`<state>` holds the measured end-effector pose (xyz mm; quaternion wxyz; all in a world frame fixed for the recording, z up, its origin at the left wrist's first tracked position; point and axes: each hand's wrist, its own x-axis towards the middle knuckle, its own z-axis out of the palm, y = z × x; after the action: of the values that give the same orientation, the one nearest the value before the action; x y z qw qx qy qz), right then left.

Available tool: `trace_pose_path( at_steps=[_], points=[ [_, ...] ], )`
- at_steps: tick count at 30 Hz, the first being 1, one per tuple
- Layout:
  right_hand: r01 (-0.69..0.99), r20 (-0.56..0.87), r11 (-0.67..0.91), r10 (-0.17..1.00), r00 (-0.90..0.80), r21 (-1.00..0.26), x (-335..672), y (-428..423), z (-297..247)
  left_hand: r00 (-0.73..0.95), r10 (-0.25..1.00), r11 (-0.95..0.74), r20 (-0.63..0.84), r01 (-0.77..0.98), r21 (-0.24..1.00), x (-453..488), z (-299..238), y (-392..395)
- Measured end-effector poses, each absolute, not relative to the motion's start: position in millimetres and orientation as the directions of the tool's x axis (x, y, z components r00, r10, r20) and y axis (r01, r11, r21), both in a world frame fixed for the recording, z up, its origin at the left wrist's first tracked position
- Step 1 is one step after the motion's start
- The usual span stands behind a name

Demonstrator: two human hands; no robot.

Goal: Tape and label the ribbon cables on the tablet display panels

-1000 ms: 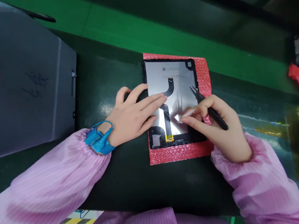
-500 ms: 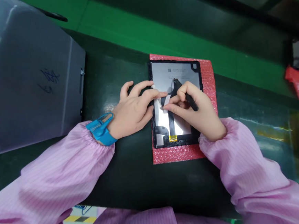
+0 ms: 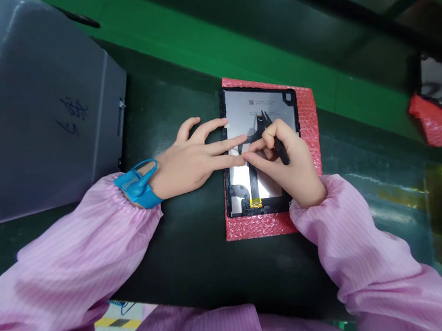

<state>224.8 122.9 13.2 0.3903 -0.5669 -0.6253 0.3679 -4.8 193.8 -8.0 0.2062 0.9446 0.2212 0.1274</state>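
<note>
A tablet screen assembly (image 3: 235, 100) with a black frame lies back side up on a sheet of red bubble wrap (image 3: 262, 227). A black flex cable (image 3: 253, 181) runs along its back, with yellow tape (image 3: 256, 203) at the near end. My left hand (image 3: 188, 165) is open, fingers spread over the panel's left side; its lower fingertips reach the right thumb. Black tweezers (image 3: 280, 149) rest in my closed right hand (image 3: 297, 167), tips pointing away, beside the cable's upper end. The right thumb and fingertip pinch near a pale strip, mostly hidden by fingers.
At the left stands a large grey bin (image 3: 48, 113) with handwriting on it. A blue wrist strap (image 3: 138, 187) circles my left wrist. Far right lies another red wrap (image 3: 434, 120) with a panel. The green-topped bench (image 3: 182, 255) extends around the screen.
A finger of my left hand has stretched out to the right thumb, covering most of the pale strip. The tweezers' tips have shifted slightly right, off the cable's upper end.
</note>
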Motion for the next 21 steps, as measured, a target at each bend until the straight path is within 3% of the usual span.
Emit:
trace_pose_path(
  at_steps=[7, 12, 21],
  points=[
    [0.446, 0.069, 0.075, 0.997, -0.031, -0.892, 223.9, 124.8, 14.8, 0.899, 0.402, -0.865, 0.176, 0.309, 0.396, -9.8, -14.4, 198.0],
    [0.496, 0.159, 0.16, 0.986, -0.045, -0.853, 228.6, 139.9, 11.7, 0.901, 0.392, -0.866, 0.185, 0.294, 0.405, -9.8, -15.8, 198.0],
    [0.636, 0.342, 0.245, 0.939, 0.032, -0.731, 246.1, 187.3, -7.6, 0.827, 0.515, -0.806, 0.227, 0.377, 0.457, -5.0, -8.7, 181.0]
  ],
)
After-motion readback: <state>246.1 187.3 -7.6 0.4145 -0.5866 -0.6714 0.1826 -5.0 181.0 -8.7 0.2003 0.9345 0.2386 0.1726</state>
